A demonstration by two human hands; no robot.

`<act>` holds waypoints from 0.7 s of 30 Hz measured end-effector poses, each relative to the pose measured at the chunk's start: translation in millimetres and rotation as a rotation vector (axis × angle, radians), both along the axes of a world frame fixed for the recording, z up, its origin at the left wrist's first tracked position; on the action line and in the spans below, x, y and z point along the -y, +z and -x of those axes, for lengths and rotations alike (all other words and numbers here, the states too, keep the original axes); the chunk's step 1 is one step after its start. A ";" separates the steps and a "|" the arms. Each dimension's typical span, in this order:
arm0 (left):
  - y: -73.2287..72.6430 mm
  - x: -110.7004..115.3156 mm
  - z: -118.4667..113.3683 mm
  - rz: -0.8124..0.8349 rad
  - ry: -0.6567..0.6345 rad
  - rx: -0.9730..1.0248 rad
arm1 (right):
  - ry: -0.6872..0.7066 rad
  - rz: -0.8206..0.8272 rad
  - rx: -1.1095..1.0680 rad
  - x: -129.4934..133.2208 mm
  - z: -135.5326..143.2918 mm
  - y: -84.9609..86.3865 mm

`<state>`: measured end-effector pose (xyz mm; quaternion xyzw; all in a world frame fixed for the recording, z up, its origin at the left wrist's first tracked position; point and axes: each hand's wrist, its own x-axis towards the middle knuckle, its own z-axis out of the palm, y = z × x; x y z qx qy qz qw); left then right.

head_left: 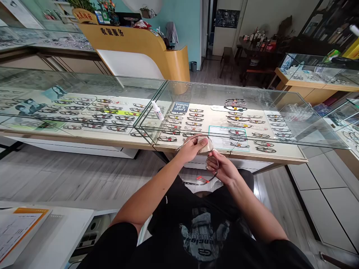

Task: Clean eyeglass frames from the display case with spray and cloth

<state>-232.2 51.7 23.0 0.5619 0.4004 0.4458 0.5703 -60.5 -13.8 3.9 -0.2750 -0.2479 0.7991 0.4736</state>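
A pair of thin-rimmed eyeglasses is between my two hands, above my lap at the front edge of the glass display case. My left hand is closed on a small beige cloth, which is wrapped round one part of the glasses. Fingers of my right hand pinch the frame beside the round lens. One dark temple arm reaches down to the left, with a red tag near it. On the glass top stands a small white bottle.
The glass display case with rows of spectacles runs across in front of me. Behind it is a wooden counter. Papers lie on a white surface at the lower left. More display cases stand at the right.
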 end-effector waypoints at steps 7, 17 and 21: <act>21.4 -29.8 17.9 0.039 -0.018 0.097 | -0.078 0.003 -0.015 4.1 -13.7 11.6; 79.1 -136.6 36.9 0.106 0.116 0.219 | -0.258 -0.015 -0.066 14.1 -40.4 28.0; 75.2 -162.5 41.4 0.122 0.046 0.002 | -0.321 -0.036 -0.093 17.4 -50.6 35.7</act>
